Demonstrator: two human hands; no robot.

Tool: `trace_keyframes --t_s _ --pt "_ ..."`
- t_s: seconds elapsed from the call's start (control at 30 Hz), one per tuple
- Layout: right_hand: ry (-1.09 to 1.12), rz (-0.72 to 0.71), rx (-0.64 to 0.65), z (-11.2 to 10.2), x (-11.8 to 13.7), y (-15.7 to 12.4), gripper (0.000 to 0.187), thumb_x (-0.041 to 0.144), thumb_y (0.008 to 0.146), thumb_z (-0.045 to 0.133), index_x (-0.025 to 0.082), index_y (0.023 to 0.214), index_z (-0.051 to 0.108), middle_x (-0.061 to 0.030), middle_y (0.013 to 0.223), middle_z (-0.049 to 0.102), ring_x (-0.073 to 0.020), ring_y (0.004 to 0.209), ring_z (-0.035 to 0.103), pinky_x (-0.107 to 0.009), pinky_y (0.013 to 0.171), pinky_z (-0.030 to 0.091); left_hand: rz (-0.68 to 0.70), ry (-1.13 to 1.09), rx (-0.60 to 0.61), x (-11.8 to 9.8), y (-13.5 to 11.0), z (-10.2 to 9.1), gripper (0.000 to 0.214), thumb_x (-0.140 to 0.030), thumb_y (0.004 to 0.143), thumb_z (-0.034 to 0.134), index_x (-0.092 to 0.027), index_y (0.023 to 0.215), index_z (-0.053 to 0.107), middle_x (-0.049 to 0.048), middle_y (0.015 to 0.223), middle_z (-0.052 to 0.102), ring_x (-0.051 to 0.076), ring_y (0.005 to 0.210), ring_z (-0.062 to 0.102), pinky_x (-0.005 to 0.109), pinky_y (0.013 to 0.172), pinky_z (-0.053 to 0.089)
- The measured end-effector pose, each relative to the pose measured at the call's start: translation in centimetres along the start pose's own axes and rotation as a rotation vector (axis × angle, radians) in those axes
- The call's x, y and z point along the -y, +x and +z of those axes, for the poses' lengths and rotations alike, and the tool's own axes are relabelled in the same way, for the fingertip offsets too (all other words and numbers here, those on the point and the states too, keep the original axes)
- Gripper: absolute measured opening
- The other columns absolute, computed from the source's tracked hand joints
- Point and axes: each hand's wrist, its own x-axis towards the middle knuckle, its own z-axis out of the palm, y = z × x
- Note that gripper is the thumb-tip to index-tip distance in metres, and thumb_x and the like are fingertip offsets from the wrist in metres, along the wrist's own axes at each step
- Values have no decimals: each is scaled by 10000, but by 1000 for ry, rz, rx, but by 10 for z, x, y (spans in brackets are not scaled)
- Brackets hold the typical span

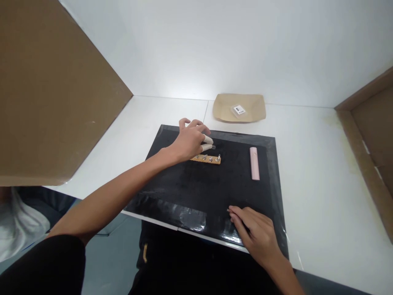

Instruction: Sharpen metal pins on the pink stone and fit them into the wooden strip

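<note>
My left hand (194, 139) reaches over the black mat (184, 184), white covers on its thumb and one finger. Those two covered tips close on a small clear piece (214, 147), too small to name; the other fingers are raised and bent. Just below them lies a narrow tan strip (215, 160) with several small shiny metal pieces standing on it. Its left end is hidden by my left hand. Near the mat's front edge, my right hand (256, 231) is closed in a pinch. A tiny tip of something pokes out between its thumb and forefinger, too small to make out.
A pink oblong case (254, 164) lies on the mat's right side. Behind the mat, a tan paper tray (219, 108) holds a small clear box with a white label (239, 110). Brown panels stand left (61, 94) and right (362, 155) of the white table (310, 172).
</note>
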Motion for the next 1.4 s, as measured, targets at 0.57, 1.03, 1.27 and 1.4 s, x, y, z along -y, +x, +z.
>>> trace_keyframes --t_s 0.57,1.03,1.27,1.4 --pt "-2 4 6 0 0 0 250 46 1005 611 125 1240 645 -54 908 763 -139 728 692 -278 683 575 256 209 -222 -8 -28 22 280 -93 868 636 -187 607 667 35 1219 738 307 1240 545 539 1023 224" --pt "-2 -3 -4 1 -1 -2 253 29 993 625 109 1232 646 -64 946 770 -131 751 683 -275 706 568 233 165 -226 -7 -35 23 249 -99 875 672 -196 645 676 24 1211 759 292 1251 561 529 1022 244" --pt "-7 -7 -2 1 -1 -1 252 31 988 632 112 1226 650 -64 919 765 -136 731 678 -282 689 564 246 190 -240 -7 -39 24 158 -114 894 687 -221 797 753 29 1221 759 291 1259 560 524 1025 242" --pt "-5 -10 -6 1 -1 -1 279 17 978 637 111 1241 645 -64 919 764 -140 730 677 -285 683 562 246 204 -280 -5 -41 27 200 -121 902 688 -212 727 720 24 1206 765 283 1242 570 513 1017 241"
